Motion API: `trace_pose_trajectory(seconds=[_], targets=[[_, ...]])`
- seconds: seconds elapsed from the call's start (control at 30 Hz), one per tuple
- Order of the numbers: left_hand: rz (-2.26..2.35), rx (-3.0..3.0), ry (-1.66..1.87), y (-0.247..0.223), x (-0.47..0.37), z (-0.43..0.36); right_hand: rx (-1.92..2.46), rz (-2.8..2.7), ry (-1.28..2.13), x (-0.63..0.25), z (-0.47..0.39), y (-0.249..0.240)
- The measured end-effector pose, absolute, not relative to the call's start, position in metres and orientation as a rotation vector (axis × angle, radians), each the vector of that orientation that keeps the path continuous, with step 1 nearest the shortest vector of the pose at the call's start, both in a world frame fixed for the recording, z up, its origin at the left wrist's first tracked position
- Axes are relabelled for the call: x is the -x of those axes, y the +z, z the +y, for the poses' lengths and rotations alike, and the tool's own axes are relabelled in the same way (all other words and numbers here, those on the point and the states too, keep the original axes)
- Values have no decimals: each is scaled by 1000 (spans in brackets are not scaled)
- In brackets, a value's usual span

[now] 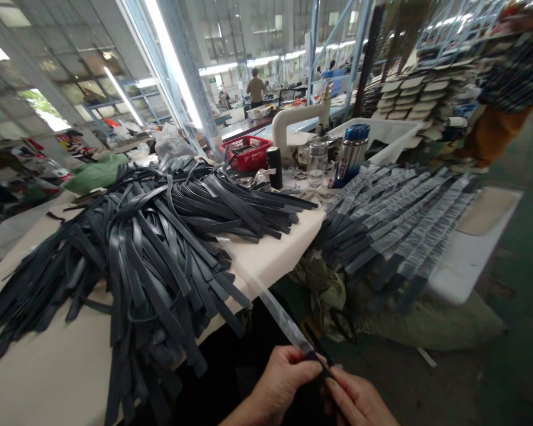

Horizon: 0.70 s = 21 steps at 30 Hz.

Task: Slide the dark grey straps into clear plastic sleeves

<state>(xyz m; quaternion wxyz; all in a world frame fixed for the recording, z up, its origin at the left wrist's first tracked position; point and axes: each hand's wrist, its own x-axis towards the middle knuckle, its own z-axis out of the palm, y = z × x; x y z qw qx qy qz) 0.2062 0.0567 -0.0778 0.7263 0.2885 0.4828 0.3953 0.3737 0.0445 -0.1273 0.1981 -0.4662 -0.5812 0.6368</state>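
My left hand (284, 376) is closed at bottom centre, its thumb and fingers pinching a dark strap where a clear plastic sleeve (281, 313) meets it. The sleeve stretches up and left from my fingers toward the table edge. Just to the right, my right hand (357, 396) is closed on the same dark strap, lower down. A large heap of dark straps (160, 236) covers much of the cream-topped table (48, 378), many ends hanging over its front edge. Straps in clear wrapping (408, 219) lie side by side on the right.
Behind the heap stand a red basket (246, 155), a black cylinder (274, 167), a glass jar (317, 165) and a blue bottle (352, 155). A sack (444, 322) lies below the wrapped straps. One person (506, 100) stands at upper right, another (256, 90) farther back.
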Motion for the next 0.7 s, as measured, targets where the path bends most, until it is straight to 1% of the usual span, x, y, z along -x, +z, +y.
trace_pose_trajectory(seconds=[0.13, 0.2, 0.4, 0.5, 0.57, 0.63, 0.7], targets=[[978, -668, 800, -77, -222, 56, 1367, -1483, 1748, -382, 39, -116], [989, -591, 792, -80, -224, 59, 1369, -1454, 1711, -386, 35, -112], [1057, -309, 1015, -84, -206, 69, 1282, -1501, 1707, -378, 40, -97], [1177, -476, 933, -87, -178, 72, 1270, -1506, 1686, -378, 49, -92], [1352, -673, 913, -95, -156, 75, 1284, -1488, 1688, -379, 54, -93], [1528, -802, 1039, -105, -140, 82, 1287, -1480, 1698, -380, 57, -95], [1594, -843, 1162, -115, -134, 91, 1268, -1497, 1700, -380, 60, -97]])
